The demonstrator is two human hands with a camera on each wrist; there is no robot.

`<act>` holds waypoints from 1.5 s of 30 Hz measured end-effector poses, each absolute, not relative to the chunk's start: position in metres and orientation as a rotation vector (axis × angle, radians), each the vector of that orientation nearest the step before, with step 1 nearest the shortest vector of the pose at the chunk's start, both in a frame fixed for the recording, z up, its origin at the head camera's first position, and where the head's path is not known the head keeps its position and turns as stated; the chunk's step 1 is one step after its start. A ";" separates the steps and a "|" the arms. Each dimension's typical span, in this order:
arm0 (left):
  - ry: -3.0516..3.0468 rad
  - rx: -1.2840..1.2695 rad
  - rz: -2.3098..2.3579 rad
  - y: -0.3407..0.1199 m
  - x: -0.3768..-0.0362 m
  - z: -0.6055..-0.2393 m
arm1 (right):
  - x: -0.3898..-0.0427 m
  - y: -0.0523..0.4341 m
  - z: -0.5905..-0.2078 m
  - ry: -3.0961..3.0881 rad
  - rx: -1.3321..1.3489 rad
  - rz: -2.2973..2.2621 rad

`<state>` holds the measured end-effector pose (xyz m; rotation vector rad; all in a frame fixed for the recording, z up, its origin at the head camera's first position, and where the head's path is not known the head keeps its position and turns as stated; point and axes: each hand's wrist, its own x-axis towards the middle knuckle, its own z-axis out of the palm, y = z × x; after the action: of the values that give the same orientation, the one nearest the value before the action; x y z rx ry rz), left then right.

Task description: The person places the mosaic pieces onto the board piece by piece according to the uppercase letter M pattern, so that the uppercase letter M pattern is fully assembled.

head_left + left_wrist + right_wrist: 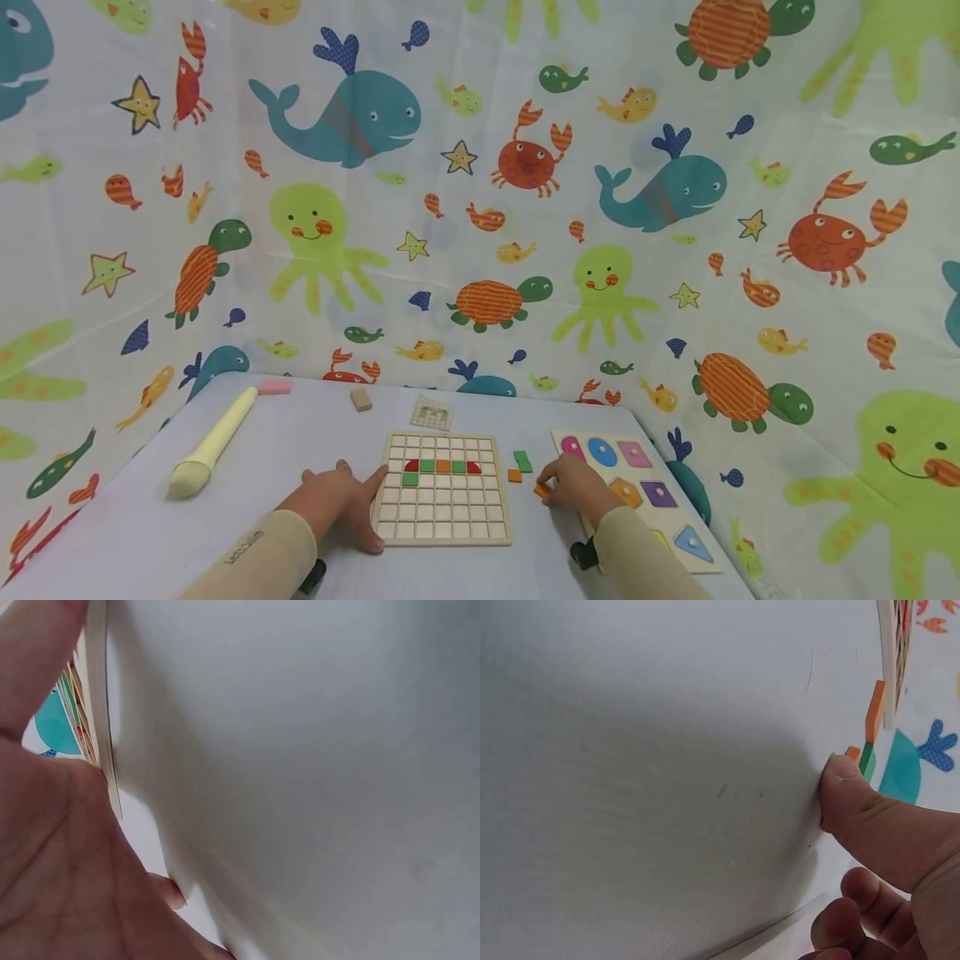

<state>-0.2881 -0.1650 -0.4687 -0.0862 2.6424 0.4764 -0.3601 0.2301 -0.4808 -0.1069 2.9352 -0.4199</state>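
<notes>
A wooden grid board point(442, 542) lies in the middle of the table. One row on it holds red rounded, green and orange tiles, with a green tile point(410, 479) below the row's left end. My left hand point(341, 504) rests spread at the board's left edge, thumb and a finger touching the frame. To the right of the board, my right hand point(577, 487) pinches an orange tile point(542, 490) just over the table. The right wrist view shows the thumb point(847, 787) largely hiding that tile. Near it lie green tiles point(522, 461) and another orange tile point(514, 475).
A knobbed shape puzzle point(678, 517) lies at the right, partly under my right forearm. Behind the grid board is a small patterned card point(432, 413), with a wooden block point(361, 400) to its left. Farther left are a pink block point(273, 387) and a long cream object point(217, 442).
</notes>
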 end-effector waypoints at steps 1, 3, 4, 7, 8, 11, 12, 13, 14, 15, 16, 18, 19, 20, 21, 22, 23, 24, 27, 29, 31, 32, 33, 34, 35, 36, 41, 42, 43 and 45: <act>2.644 -0.085 0.476 -0.165 -0.288 -0.469 | -0.360 0.230 -0.481 2.939 -0.110 -0.432; 2.642 -0.084 0.477 -0.165 -0.288 -0.470 | -0.358 0.230 -0.483 2.948 -0.133 -0.437; 2.642 -0.081 0.476 -0.166 -0.288 -0.470 | -0.357 0.230 -0.484 2.951 -0.141 -0.443; 2.642 -0.072 0.469 -0.165 -0.288 -0.473 | -0.356 0.231 -0.487 2.964 -0.145 -0.455; 2.643 -0.070 0.467 -0.165 -0.288 -0.474 | -0.355 0.232 -0.488 2.970 -0.147 -0.459; 2.648 -0.058 0.453 -0.165 -0.288 -0.474 | -0.355 0.233 -0.492 2.997 -0.140 -0.480; 2.649 -0.057 0.452 -0.165 -0.288 -0.474 | -0.355 0.233 -0.492 3.003 -0.135 -0.489; 2.650 -0.056 0.451 -0.165 -0.288 -0.473 | -0.354 0.232 -0.492 3.010 -0.138 -0.497; 2.650 -0.058 0.453 -0.165 -0.287 -0.473 | -0.354 0.232 -0.492 3.013 -0.135 -0.507; 2.651 -0.058 0.453 -0.165 -0.287 -0.472 | -0.354 0.231 -0.491 3.018 -0.134 -0.516; 2.650 -0.059 0.455 -0.166 -0.287 -0.471 | -0.354 0.229 -0.490 3.018 -0.132 -0.529; 2.655 -0.063 0.462 -0.166 -0.287 -0.470 | -0.353 0.226 -0.487 3.017 -0.131 -0.561; 2.658 -0.063 0.462 -0.166 -0.287 -0.470 | -0.352 0.224 -0.486 3.016 -0.135 -0.575; 2.659 -0.062 0.463 -0.166 -0.287 -0.470 | -0.351 0.222 -0.485 3.015 -0.132 -0.596; 2.660 -0.061 0.463 -0.166 -0.287 -0.469 | -0.350 0.221 -0.485 3.014 -0.130 -0.613; 2.659 -0.059 0.463 -0.166 -0.287 -0.469 | -0.349 0.219 -0.484 3.014 -0.131 -0.626; 2.659 -0.058 0.461 -0.166 -0.286 -0.469 | -0.348 0.217 -0.483 3.017 -0.135 -0.638; 2.659 -0.056 0.457 -0.166 -0.286 -0.468 | -0.347 0.215 -0.483 3.021 -0.139 -0.645; 2.656 -0.054 0.452 -0.166 -0.284 -0.466 | -0.344 0.208 -0.481 3.045 -0.180 -0.650; 2.654 -0.055 0.450 -0.165 -0.283 -0.465 | -0.342 0.202 -0.480 3.057 -0.193 -0.648; 2.652 -0.055 0.448 -0.165 -0.283 -0.464 | -0.341 0.197 -0.480 3.063 -0.184 -0.653; 2.653 -0.054 0.446 -0.165 -0.283 -0.464 | -0.340 0.194 -0.480 3.063 -0.164 -0.662; 2.652 -0.053 0.446 -0.165 -0.283 -0.464 | -0.339 0.192 -0.480 3.066 -0.150 -0.665; 2.652 -0.051 0.444 -0.165 -0.283 -0.464 | -0.338 0.189 -0.480 3.069 -0.143 -0.664; 2.653 -0.050 0.444 -0.165 -0.283 -0.464 | -0.336 0.186 -0.479 3.068 -0.136 -0.675; 2.654 -0.050 0.445 -0.165 -0.283 -0.464 | -0.334 0.183 -0.479 3.069 -0.137 -0.689; 2.658 -0.052 0.450 -0.164 -0.282 -0.462 | -0.327 0.168 -0.476 3.068 -0.186 -0.744; 2.659 -0.051 0.449 -0.164 -0.281 -0.461 | -0.326 0.165 -0.476 3.071 -0.199 -0.750; 2.660 -0.053 0.448 -0.163 -0.281 -0.461 | -0.325 0.162 -0.475 3.076 -0.217 -0.753; 2.660 -0.053 0.446 -0.163 -0.281 -0.460 | -0.324 0.155 -0.475 3.089 -0.251 -0.744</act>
<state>-0.2807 -0.1631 -0.4602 -0.0535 2.6601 0.4461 -0.3238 0.1553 -0.4754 -0.2507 3.0891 -0.7442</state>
